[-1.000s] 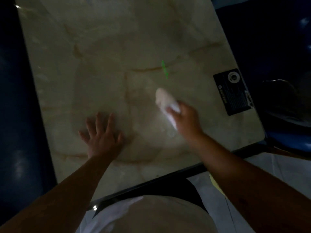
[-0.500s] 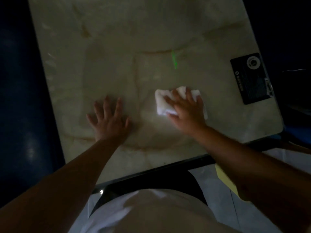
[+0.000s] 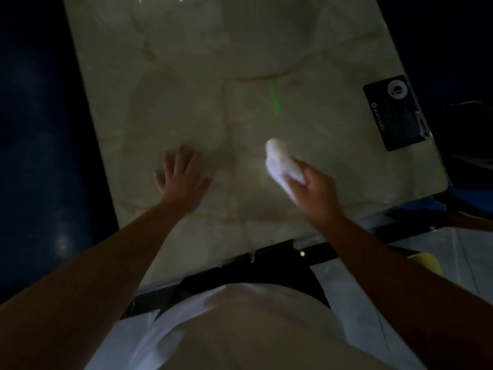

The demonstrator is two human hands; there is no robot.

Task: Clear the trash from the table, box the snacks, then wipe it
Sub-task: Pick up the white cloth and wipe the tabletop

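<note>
A cream marble table (image 3: 202, 84) fills the dim view. My right hand (image 3: 316, 194) grips a white wad of tissue (image 3: 280, 162) against the tabletop near the front right; the tissue sticks out past my fingers toward the far left. My left hand (image 3: 181, 180) lies flat on the marble with its fingers spread, a short way left of the tissue, holding nothing. A small green mark (image 3: 274, 98) shows on the table beyond the tissue.
A black label plate (image 3: 394, 112) sits at the table's right edge. Dark blue seating (image 3: 40, 129) runs along the left side. The table's front edge is at my waist. A yellow object (image 3: 426, 263) shows low at the right, over pale floor tiles.
My right hand went from pressing the tissue flat to gripping it bunched up and has slid slightly right. My left hand stays planted on the table.
</note>
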